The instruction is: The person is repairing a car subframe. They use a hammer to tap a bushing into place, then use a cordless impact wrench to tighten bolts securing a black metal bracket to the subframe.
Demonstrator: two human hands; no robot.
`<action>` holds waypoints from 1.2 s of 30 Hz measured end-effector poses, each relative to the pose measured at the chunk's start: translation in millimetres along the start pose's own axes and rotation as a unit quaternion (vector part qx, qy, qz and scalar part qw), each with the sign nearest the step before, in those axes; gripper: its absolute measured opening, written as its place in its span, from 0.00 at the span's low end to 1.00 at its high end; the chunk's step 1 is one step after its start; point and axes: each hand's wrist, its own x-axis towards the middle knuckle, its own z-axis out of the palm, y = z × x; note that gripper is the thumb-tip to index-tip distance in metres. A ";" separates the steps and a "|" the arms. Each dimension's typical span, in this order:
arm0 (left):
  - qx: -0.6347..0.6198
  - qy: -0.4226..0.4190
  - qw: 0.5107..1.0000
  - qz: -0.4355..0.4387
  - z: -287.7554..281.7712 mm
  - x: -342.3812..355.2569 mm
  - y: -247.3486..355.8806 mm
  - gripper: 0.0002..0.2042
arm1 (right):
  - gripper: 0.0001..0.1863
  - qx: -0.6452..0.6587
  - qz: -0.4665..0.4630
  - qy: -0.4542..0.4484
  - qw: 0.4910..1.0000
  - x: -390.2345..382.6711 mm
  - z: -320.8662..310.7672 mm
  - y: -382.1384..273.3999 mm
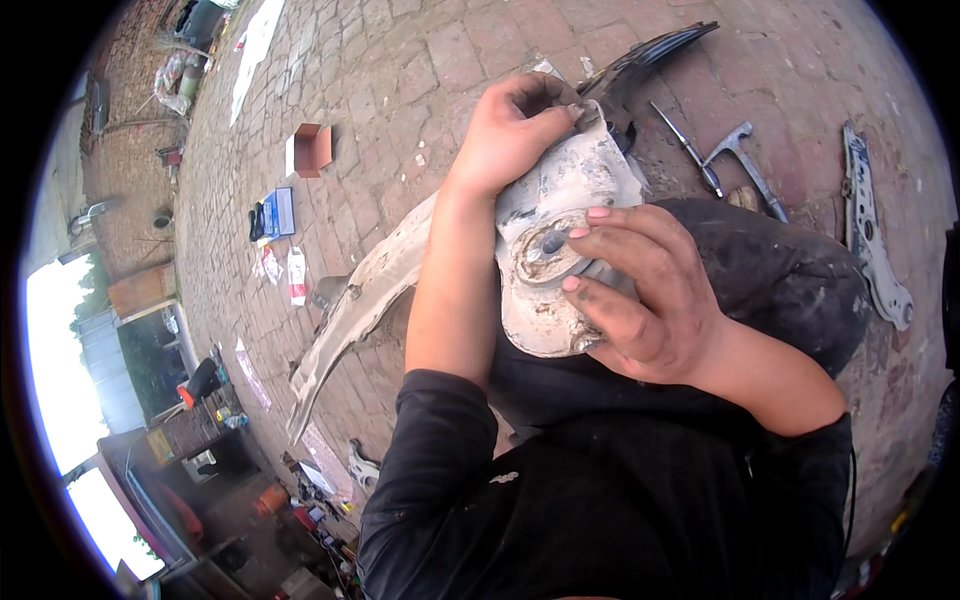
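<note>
A dirty whitish metal part (572, 190), which looks like a piece of car bodywork, rests tilted over my lap. Rust and flaking paint surround a raised round seat with a hole in its lower half. At the part's far end, my left hand (515, 130) is closed, with the thumb and curled fingers pinching the upper edge. My right hand (655, 295) grips the part's right side, its fingertips curled onto the rim of the round seat. A smooth grey piece shows partly beneath those fingers; its kind is hidden. Behind my left forearm runs a long, curved whitish metal length (365, 300).
Right of the part, a pointed metal tool (685, 148) and a hammer-like tool (755, 170) lie on the brick paving. A long perforated metal arm (868, 225) lies farther right. A dark curved piece (650, 58) is beyond. Leftward are an open box (309, 151) and a blue box (279, 213).
</note>
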 end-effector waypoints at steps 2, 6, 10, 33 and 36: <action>-0.011 -0.006 1.000 0.015 1.1 1.2 -0.1 0.13 | 0.17 -0.001 -0.001 0.003 1.000 -0.7 0.8 1.1; 0.027 0.003 1.000 -0.002 0.8 1.5 -0.8 0.12 | 0.17 0.001 -0.002 0.007 1.000 -0.8 1.9 1.6; -0.035 -0.002 0.999 0.027 2.4 1.0 -1.0 0.11 | 0.17 0.002 -0.002 0.006 1.000 0.0 1.4 1.4; -0.017 -0.003 1.000 0.006 2.8 -0.1 1.0 0.12 | 0.15 0.002 -0.007 0.008 1.000 -0.4 1.2 2.3; 0.036 0.007 0.999 -0.022 2.4 0.1 3.6 0.12 | 0.15 0.001 -0.007 0.007 1.000 0.1 1.5 2.3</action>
